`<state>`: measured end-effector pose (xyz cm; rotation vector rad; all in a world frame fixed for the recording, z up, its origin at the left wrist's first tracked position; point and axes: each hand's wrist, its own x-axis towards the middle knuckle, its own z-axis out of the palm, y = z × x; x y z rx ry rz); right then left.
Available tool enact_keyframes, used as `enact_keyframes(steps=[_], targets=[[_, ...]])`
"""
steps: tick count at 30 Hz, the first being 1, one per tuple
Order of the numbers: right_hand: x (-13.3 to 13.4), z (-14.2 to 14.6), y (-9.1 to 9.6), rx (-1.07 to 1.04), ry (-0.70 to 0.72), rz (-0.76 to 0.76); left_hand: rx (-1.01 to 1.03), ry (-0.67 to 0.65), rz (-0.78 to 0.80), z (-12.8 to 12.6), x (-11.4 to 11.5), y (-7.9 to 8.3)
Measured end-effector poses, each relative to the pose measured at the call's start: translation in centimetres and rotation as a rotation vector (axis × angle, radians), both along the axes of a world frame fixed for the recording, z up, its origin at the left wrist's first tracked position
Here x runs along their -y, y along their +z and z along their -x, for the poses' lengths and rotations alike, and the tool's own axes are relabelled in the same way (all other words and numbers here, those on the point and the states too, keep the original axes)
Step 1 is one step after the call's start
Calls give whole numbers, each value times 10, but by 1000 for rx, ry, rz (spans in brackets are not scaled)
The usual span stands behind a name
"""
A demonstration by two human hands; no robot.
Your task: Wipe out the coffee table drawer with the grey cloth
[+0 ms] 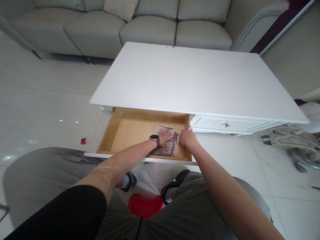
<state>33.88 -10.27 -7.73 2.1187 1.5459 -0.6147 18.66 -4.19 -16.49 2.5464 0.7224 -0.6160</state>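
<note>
One drawer (135, 130), pulled out: patterned cloth (172, 146) lies toward its right end, left hand (165, 137) flat on it, fingers extended; right hand (189, 137) curled at the side wall (187, 154), can't tell if gripping. Keep left pressure even so cloth doesn't bunch.

Light soft, cool, moderate; source outside view. White tabletop (195, 80) palest area, evenly lit. Small glare spots on glossy floor (50, 106), left side. Deep shade beneath sofa (150, 31); milder shade at back of drawer (132, 130). Black sleeve (67, 213) nearly detailless. Wide-angle stretch toward edges, trouser leg (45, 180) bulging lower left. Overall softness; cloth (172, 144) pattern slightly smeared
</note>
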Motion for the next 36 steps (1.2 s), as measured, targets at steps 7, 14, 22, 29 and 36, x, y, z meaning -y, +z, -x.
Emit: enact_keyframes(steps=[7, 14, 22, 29, 36], targets=[[-2, -3, 1, -36, 5, -28, 155, -90, 3, -59, 33, -7], [-2, -1, 5, -40, -7, -19, 147, 3, -51, -43, 48, -1], [-1, -2, 4, -47, -15, -20, 35, 79, -10, -45, 60, -11], [2, -3, 2, -64, 47, -138, 103, 200, 19, -60, 22, -15], [0, -2, 8, -68, 30, -113, 198, 255, -28, -76, -26, -11]])
